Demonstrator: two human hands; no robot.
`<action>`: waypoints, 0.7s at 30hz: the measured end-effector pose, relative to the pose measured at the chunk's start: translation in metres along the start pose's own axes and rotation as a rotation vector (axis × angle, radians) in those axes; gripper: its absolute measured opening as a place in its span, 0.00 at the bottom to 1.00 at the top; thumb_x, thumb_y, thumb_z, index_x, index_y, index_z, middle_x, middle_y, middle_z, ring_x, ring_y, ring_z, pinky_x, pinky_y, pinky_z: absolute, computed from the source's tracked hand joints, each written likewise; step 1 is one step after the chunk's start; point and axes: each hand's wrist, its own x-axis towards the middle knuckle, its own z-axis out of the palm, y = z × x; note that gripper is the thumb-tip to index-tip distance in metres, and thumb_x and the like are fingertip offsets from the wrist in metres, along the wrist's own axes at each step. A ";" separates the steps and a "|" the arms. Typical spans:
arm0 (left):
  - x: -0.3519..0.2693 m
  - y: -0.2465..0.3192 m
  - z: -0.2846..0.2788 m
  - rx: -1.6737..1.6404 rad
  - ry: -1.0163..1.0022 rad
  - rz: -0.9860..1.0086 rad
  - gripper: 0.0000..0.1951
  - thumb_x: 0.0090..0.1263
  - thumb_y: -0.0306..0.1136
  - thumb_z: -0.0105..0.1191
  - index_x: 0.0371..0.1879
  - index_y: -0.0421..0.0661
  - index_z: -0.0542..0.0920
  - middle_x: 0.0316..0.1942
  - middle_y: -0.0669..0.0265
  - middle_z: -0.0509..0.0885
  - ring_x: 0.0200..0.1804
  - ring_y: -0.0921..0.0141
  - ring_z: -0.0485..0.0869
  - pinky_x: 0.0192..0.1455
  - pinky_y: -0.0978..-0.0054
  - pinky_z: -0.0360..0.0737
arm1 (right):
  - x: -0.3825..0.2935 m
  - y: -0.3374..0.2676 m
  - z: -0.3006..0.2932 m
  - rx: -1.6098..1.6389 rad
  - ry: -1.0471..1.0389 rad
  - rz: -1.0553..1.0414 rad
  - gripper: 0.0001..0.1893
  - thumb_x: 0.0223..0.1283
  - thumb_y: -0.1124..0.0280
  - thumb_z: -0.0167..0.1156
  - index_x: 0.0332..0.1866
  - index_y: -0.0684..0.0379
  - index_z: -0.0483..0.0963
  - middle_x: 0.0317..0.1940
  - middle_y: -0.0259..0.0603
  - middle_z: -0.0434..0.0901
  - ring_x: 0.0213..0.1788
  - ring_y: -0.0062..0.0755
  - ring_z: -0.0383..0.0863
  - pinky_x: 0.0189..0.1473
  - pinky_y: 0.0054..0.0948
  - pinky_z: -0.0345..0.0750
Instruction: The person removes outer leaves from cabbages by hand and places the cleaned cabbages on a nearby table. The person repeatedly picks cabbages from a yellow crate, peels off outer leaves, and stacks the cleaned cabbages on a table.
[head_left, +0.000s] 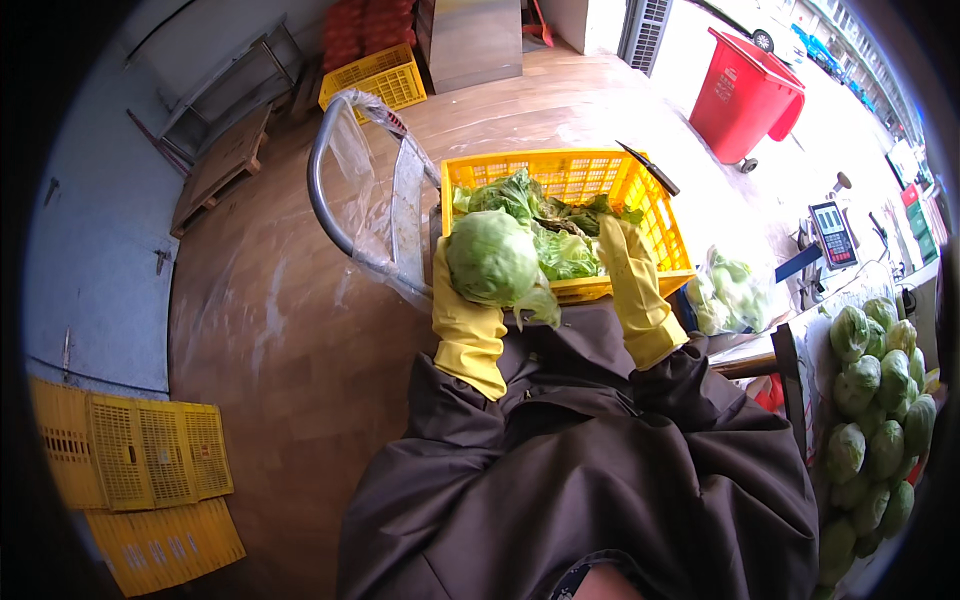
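My left hand (469, 322), in a yellow rubber glove, holds a round green head of lettuce or cabbage (493, 259) above the near left corner of a yellow plastic crate (592, 289). A loose leaf (538, 304) hangs from the head's lower right side. My right hand (630, 277), gloved alike, reaches over the crate's near rim; its fingertips are by the leaves, and whether it grips one cannot be made out. Loose green leaves (566, 253), some brown and wilted, lie inside the crate. A black-handled knife (651, 169) rests across the crate's far right corner.
A metal hand truck (319, 172) with torn plastic film stands left of the crate. At right are a bag of green vegetables (731, 292), a digital scale (832, 234) and piled oblong green vegetable heads (885, 442). A red wheeled bin (742, 94) stands beyond; yellow crates (150, 454) lie lower left.
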 end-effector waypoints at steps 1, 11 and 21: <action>0.001 -0.004 -0.001 0.150 0.018 0.090 0.27 0.77 0.58 0.47 0.61 0.49 0.80 0.61 0.61 0.83 0.62 0.60 0.82 0.65 0.52 0.80 | 0.002 -0.010 0.000 -0.261 0.033 -0.555 0.19 0.72 0.64 0.61 0.63 0.61 0.74 0.57 0.44 0.80 0.59 0.36 0.80 0.63 0.35 0.77; -0.016 -0.006 -0.009 0.983 -0.381 0.656 0.23 0.81 0.32 0.46 0.72 0.39 0.68 0.65 0.52 0.77 0.65 0.62 0.79 0.67 0.68 0.78 | 0.006 -0.068 0.010 -0.002 -0.488 -0.552 0.13 0.64 0.82 0.63 0.54 0.63 0.80 0.61 0.53 0.79 0.57 0.46 0.83 0.59 0.37 0.81; -0.028 0.008 0.012 0.719 -0.404 0.041 0.25 0.86 0.46 0.36 0.69 0.40 0.71 0.61 0.57 0.81 0.62 0.67 0.81 0.66 0.70 0.79 | 0.004 -0.060 -0.001 -0.202 -0.517 -0.548 0.18 0.61 0.75 0.71 0.56 0.57 0.81 0.60 0.49 0.80 0.59 0.47 0.82 0.61 0.39 0.79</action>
